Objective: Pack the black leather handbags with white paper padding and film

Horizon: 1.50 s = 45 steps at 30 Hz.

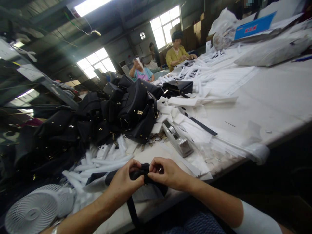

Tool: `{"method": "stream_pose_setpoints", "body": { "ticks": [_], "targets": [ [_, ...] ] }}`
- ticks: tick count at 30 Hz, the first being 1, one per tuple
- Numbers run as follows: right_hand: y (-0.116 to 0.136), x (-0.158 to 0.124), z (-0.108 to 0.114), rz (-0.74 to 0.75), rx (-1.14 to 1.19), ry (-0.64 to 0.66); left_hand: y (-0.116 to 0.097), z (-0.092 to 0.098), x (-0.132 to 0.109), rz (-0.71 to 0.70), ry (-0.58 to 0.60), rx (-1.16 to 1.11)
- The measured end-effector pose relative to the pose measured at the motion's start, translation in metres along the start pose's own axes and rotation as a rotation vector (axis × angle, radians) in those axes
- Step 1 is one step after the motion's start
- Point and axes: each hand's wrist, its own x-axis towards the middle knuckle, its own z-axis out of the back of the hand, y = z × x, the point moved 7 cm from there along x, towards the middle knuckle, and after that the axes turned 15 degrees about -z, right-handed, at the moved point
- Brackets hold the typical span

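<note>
At the table's near edge, my left hand (pixel 124 180) curls its thumb and fingers around a black leather-like bag strap (pixel 145 166). My right hand (pixel 168 172) pinches the same strap from the other side, thumb and fingertips pressed together. The fingertips of both hands almost meet there, so the exact spot they grip is partly hidden. Below them lies more black material, and a dark band (pixel 132 209) hangs over the table edge. Just beyond my right hand stands a grey tape dispenser (pixel 177 139).
Black handbags (pixel 134 102) with gold fittings are heaped at left. White foam tubes (pixel 97 164) and a white fan (pixel 36 208) sit near my left arm. White sheets (pixel 185 100) and a black strip (pixel 203 126) cover the middle. Co-workers (pixel 176 53) sit at the far end.
</note>
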Motion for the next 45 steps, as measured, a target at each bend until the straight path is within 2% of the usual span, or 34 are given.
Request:
{"method": "stream_pose_setpoints", "body": {
  "ticks": [5, 14, 18, 23, 32, 39, 45],
  "targets": [
    [0.002, -0.006, 0.006, 0.099, -0.069, -0.136, 0.004, 0.002, -0.001, -0.032, -0.002, 0.042],
    [0.007, -0.024, 0.003, 0.217, -0.174, -0.281, 0.002, 0.005, 0.003, -0.036, 0.125, 0.065],
    [0.001, -0.022, 0.001, 0.103, -0.071, -0.210, 0.001, 0.007, 0.002, -0.073, 0.171, 0.121],
    [-0.011, -0.014, 0.000, -0.053, 0.068, -0.118, -0.007, 0.009, -0.001, -0.101, 0.167, 0.233],
    [-0.017, -0.005, 0.000, -0.052, 0.144, -0.088, -0.010, 0.008, 0.001, 0.021, 0.075, 0.324],
    [-0.020, 0.000, -0.003, -0.104, 0.205, -0.059, -0.010, 0.006, 0.004, 0.032, -0.001, 0.306],
    [-0.018, 0.000, -0.007, -0.128, 0.199, -0.053, -0.008, 0.005, 0.003, 0.018, -0.018, 0.330]
  ]
}}
